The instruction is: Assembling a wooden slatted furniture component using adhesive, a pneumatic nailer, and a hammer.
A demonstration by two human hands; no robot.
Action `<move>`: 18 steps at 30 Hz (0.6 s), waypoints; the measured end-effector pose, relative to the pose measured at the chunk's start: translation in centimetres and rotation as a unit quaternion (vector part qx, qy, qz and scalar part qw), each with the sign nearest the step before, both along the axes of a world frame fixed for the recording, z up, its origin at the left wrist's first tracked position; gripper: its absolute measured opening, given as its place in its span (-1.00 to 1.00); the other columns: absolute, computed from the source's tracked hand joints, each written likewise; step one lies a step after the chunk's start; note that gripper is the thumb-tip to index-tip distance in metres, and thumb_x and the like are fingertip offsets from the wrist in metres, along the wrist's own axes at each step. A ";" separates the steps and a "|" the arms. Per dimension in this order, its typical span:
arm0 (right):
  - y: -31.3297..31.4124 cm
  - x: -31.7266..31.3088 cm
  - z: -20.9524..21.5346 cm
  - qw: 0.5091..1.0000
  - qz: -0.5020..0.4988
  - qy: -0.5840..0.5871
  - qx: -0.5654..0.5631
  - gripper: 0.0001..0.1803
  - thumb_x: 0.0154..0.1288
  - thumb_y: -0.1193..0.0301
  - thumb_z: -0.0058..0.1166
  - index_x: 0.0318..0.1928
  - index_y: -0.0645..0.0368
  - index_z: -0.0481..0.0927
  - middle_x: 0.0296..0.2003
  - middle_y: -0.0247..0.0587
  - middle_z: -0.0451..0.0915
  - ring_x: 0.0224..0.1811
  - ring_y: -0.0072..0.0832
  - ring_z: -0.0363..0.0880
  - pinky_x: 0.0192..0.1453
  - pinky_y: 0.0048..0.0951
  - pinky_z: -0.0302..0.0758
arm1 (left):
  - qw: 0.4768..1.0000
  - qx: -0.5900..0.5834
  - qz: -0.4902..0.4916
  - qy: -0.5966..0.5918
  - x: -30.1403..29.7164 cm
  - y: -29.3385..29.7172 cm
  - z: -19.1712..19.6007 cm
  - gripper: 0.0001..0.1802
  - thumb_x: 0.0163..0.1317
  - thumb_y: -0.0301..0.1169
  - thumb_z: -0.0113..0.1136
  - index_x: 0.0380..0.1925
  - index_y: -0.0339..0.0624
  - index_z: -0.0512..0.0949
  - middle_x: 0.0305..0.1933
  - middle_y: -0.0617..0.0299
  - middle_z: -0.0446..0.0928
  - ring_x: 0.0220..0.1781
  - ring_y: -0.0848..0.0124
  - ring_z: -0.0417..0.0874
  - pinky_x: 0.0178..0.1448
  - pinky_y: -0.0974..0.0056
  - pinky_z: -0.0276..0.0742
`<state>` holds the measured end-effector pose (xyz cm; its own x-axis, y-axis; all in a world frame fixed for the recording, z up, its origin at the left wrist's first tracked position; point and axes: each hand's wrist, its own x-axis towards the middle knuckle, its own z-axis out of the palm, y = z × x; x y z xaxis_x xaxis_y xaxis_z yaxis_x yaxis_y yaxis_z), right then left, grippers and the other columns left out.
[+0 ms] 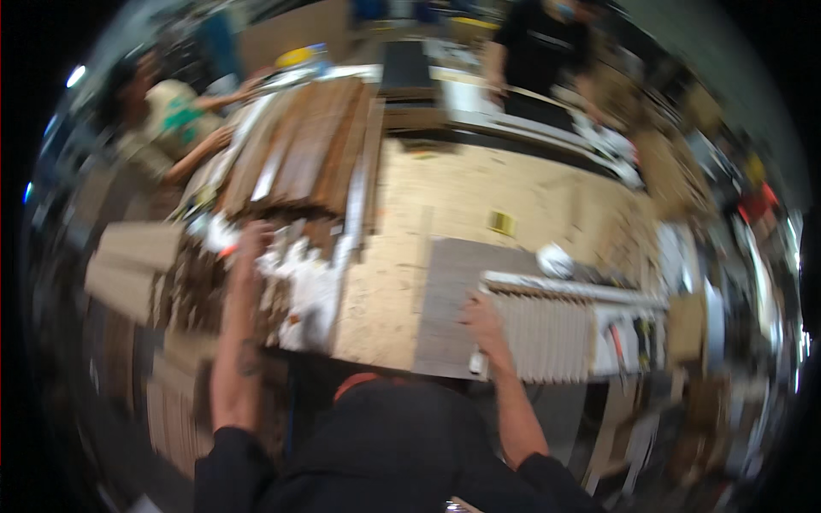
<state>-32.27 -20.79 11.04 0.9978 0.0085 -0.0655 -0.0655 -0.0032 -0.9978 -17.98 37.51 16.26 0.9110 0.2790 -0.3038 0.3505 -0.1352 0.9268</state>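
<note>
My left hand (257, 237) reaches forward to the near end of a pile of brown wood planks (295, 154). White crumpled plastic (304, 286) lies just beside it; motion blur hides what its fingers do. My right hand (487, 323) is over the right edge of a flat grey-brown board (453, 299), next to a row of pale strips (539, 335). A white bar (573, 289) runs along the strips' far end. Below the right hand shows a small white piece (476, 361). The right fingers look curled, but I cannot make out whether they hold anything.
A wooden worktable (479, 184) carries a yellow label-like piece (502, 223) and a white roll (554, 261). Pale planks (132, 261) are stacked at left. One co-worker (175, 120) handles the planks at far left; another (543, 51) stands behind the table. Tools (617, 342) lie at right.
</note>
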 end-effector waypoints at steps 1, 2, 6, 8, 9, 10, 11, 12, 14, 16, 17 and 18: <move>-1.0 -1.6 0.5 0.991 0.061 -0.040 -0.114 -0.40 0.41 0.43 -0.03 0.44 0.15 0.23 -0.15 -0.19 0.59 -0.28 -0.51 0.57 -0.19 -0.45 0.57 | 0.996 -0.061 0.066 0.019 3.7 -5.3 1.7 -0.60 0.36 -0.10 0.10 0.04 -0.08 0.59 -0.16 0.02 0.71 -0.24 0.20 0.72 -0.20 0.21 0.62; 2.5 -1.5 2.9 0.989 0.094 0.032 -0.107 -0.37 0.41 0.45 -0.08 0.46 0.14 0.17 -0.14 -0.18 0.60 -0.26 -0.51 0.59 -0.18 -0.45 0.59 | 0.987 -0.121 0.102 -0.015 4.2 2.0 1.0 -0.58 0.36 -0.08 0.11 0.04 -0.10 0.59 -0.13 0.00 0.71 -0.20 0.18 0.72 -0.11 0.16 0.65; 5.1 -2.0 1.7 0.977 -0.038 0.077 -0.195 -0.66 0.38 0.46 0.01 0.12 0.29 0.56 -0.36 -0.13 0.67 -0.35 -0.45 0.67 -0.23 -0.41 0.59 | 0.980 -0.059 0.074 -0.174 8.9 4.8 1.5 -0.59 0.34 -0.08 0.25 -0.49 -0.20 0.55 -0.54 0.29 0.42 -0.49 0.45 0.48 -0.39 0.29 0.54; 6.1 -2.5 3.8 0.978 -0.060 0.146 -0.140 -0.77 0.32 0.29 0.13 -0.27 0.22 0.67 -0.44 -0.03 0.67 -0.32 -0.07 0.67 -0.21 -0.16 0.54 | 0.992 0.049 0.003 -0.116 10.7 7.5 3.4 -0.59 0.34 -0.08 0.28 -0.53 -0.16 0.54 -0.56 0.32 0.39 -0.52 0.50 0.44 -0.37 0.34 0.46; 5.4 -3.2 3.8 0.974 -0.094 0.153 -0.139 -0.77 0.32 0.29 0.13 -0.27 0.22 0.67 -0.44 -0.03 0.67 -0.32 -0.07 0.67 -0.21 -0.16 0.54 | 0.987 0.066 -0.010 -0.145 11.4 3.8 4.0 -0.59 0.34 -0.08 0.28 -0.54 -0.15 0.54 -0.57 0.32 0.40 -0.52 0.51 0.42 -0.36 0.36 0.43; 5.1 -3.4 4.1 0.964 -0.088 0.143 -0.207 -0.73 0.32 0.24 0.15 -0.30 0.22 0.65 -0.43 -0.01 0.66 -0.32 -0.04 0.66 -0.22 -0.14 0.54 | 0.987 0.070 0.013 -0.144 12.0 4.6 3.8 -0.59 0.34 -0.09 0.28 -0.55 -0.14 0.53 -0.57 0.33 0.40 -0.53 0.53 0.41 -0.36 0.37 0.41; 4.8 -3.6 4.3 0.948 -0.083 0.134 -0.276 -0.69 0.31 0.19 0.17 -0.33 0.23 0.63 -0.42 0.01 0.66 -0.32 -0.01 0.65 -0.22 -0.12 0.53 | 0.986 0.073 0.036 -0.142 13.0 5.2 3.5 -0.60 0.35 -0.10 0.27 -0.55 -0.12 0.52 -0.57 0.35 0.40 -0.54 0.54 0.39 -0.36 0.37 0.39; 4.3 -3.8 4.0 0.947 -0.094 0.132 -0.276 -0.69 0.31 0.19 0.17 -0.33 0.23 0.63 -0.42 0.01 0.66 -0.32 -0.01 0.65 -0.22 -0.12 0.53 | 0.990 0.073 -0.012 -0.118 14.5 4.9 3.4 -0.63 0.35 -0.12 0.27 -0.51 -0.12 0.53 -0.56 0.38 0.43 -0.55 0.58 0.37 -0.42 0.41 0.32; 4.1 -4.0 3.0 0.937 -0.108 0.144 -0.300 -0.64 0.29 0.16 0.20 -0.38 0.25 0.60 -0.42 0.02 0.65 -0.31 -0.03 0.65 -0.22 -0.09 0.51 | 0.991 0.026 0.001 -0.130 16.7 7.3 1.5 -0.75 0.34 -0.24 0.28 -0.45 -0.12 0.55 -0.57 0.40 0.44 -0.57 0.63 0.37 -0.49 0.44 0.20; 3.8 -3.9 2.0 0.939 -0.111 0.115 -0.303 -0.67 0.30 0.18 0.16 -0.35 0.24 0.61 -0.44 0.02 0.64 -0.37 -0.07 0.63 -0.25 -0.13 0.51 | 0.988 -0.008 -0.024 -0.154 17.9 9.2 0.2 -0.83 0.32 -0.33 0.28 -0.40 -0.13 0.55 -0.58 0.40 0.43 -0.60 0.61 0.38 -0.51 0.44 0.23; 3.8 -3.7 1.7 0.941 -0.110 0.090 -0.307 -0.69 0.32 0.20 0.12 -0.32 0.23 0.63 -0.45 0.02 0.62 -0.42 -0.11 0.61 -0.27 -0.17 0.51 | 0.988 0.018 -0.010 -0.152 18.0 10.4 -0.3 -0.82 0.32 -0.32 0.27 -0.40 -0.14 0.55 -0.58 0.39 0.43 -0.60 0.59 0.39 -0.52 0.44 0.24; 4.1 -3.6 1.8 0.955 -0.125 0.052 -0.262 -0.70 0.30 0.21 0.15 -0.12 0.16 0.65 -0.32 0.04 0.69 -0.24 -0.05 0.67 -0.14 -0.15 0.56 | 0.990 0.017 0.003 -0.139 17.9 11.3 -0.8 -0.81 0.32 -0.31 0.27 -0.40 -0.14 0.55 -0.58 0.40 0.43 -0.61 0.57 0.38 -0.53 0.45 0.23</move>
